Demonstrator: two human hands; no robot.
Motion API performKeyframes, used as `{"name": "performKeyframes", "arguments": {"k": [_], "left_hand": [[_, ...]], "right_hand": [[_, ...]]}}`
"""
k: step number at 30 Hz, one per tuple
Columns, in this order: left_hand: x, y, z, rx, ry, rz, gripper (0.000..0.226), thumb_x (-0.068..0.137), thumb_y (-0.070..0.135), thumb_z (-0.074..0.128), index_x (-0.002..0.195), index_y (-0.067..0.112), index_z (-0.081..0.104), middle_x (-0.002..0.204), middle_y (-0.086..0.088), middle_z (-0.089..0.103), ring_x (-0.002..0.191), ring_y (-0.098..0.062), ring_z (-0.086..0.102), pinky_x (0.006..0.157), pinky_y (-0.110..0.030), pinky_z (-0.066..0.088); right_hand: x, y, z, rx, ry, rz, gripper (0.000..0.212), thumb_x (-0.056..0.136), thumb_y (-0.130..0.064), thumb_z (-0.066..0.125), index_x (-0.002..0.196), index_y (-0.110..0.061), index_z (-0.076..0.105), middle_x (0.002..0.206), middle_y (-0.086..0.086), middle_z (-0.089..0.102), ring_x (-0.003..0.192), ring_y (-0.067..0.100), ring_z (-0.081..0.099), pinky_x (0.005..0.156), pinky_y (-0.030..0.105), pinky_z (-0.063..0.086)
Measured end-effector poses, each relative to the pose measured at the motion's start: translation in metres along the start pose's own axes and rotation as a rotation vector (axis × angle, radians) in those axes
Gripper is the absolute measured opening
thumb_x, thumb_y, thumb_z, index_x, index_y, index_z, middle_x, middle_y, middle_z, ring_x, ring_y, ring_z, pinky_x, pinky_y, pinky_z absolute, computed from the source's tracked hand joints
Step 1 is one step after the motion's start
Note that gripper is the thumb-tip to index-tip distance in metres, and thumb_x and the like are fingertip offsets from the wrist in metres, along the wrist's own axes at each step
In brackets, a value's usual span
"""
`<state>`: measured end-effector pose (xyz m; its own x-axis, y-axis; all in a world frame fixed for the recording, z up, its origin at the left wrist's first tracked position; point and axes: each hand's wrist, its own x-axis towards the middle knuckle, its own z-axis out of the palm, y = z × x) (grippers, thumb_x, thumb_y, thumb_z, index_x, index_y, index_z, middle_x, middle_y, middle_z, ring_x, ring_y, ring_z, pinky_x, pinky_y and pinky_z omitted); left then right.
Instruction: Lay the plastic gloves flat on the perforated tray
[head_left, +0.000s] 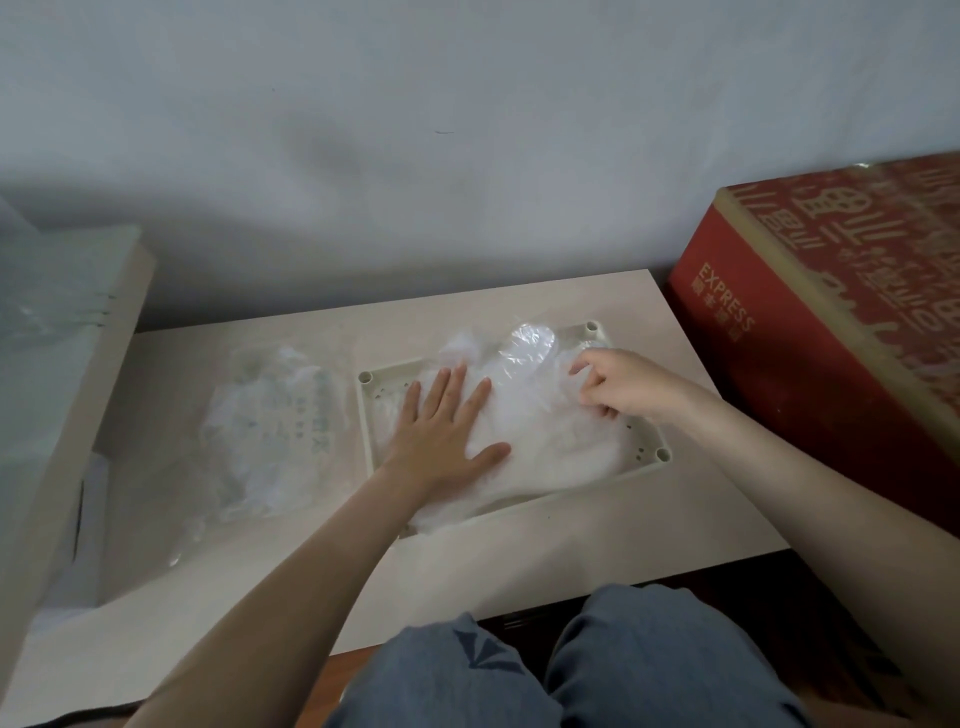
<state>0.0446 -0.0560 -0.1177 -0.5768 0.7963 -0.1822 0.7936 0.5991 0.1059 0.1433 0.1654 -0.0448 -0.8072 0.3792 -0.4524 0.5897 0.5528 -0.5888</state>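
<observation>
A cream perforated tray (370, 415) with round corner posts lies on the low table. Clear plastic gloves (540, 415) are spread over most of it, crinkled and overlapping, with one edge hanging past the tray's near rim. My left hand (441, 421) presses flat on the gloves at the tray's left side, fingers straight and spread. My right hand (618, 384) is at the tray's right side with curled fingers pinching the glove plastic.
A clear printed bag of more gloves (270, 431) lies left of the tray on the beige table (623, 525). A large red box (810, 332) stands close on the right. A pale board (62, 374) leans at the left. My knees (571, 665) are at the near edge.
</observation>
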Motion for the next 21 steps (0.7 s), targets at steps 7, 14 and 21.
{"name": "performKeyframes", "arguments": {"k": [7,14,21], "left_hand": [[0.001,0.002,0.000,0.005,-0.008,0.006,0.092,0.071,0.078,-0.007,0.149,0.031,-0.019,0.156,-0.002,-0.028,0.144,-0.019,-0.025,0.118,-0.047,-0.010],[0.001,0.002,-0.001,0.028,-0.013,0.008,0.095,0.070,0.080,-0.008,0.150,0.030,-0.017,0.157,-0.003,-0.027,0.145,-0.020,-0.023,0.118,-0.047,-0.010],[0.003,0.004,-0.004,-0.005,-0.024,-0.008,0.087,0.084,0.077,0.015,0.151,0.030,-0.013,0.158,-0.003,-0.023,0.145,-0.018,-0.021,0.118,-0.047,-0.010]], "right_hand": [[-0.016,-0.037,0.030,-0.301,0.086,-0.566,0.021,0.089,-0.020,0.059,0.109,-0.016,0.062,0.102,-0.004,0.062,0.103,0.017,0.050,0.096,0.034,0.036],[-0.024,-0.040,0.049,-0.584,-0.193,-0.477,0.016,0.094,-0.029,0.050,0.107,-0.020,0.053,0.077,-0.011,0.049,0.078,0.017,0.047,0.079,0.032,0.042],[-0.035,-0.024,0.019,-0.723,-0.252,-0.346,0.016,0.092,-0.022,0.046,0.083,-0.024,0.059,0.064,-0.011,0.048,0.070,0.011,0.047,0.069,0.031,0.042]]}}
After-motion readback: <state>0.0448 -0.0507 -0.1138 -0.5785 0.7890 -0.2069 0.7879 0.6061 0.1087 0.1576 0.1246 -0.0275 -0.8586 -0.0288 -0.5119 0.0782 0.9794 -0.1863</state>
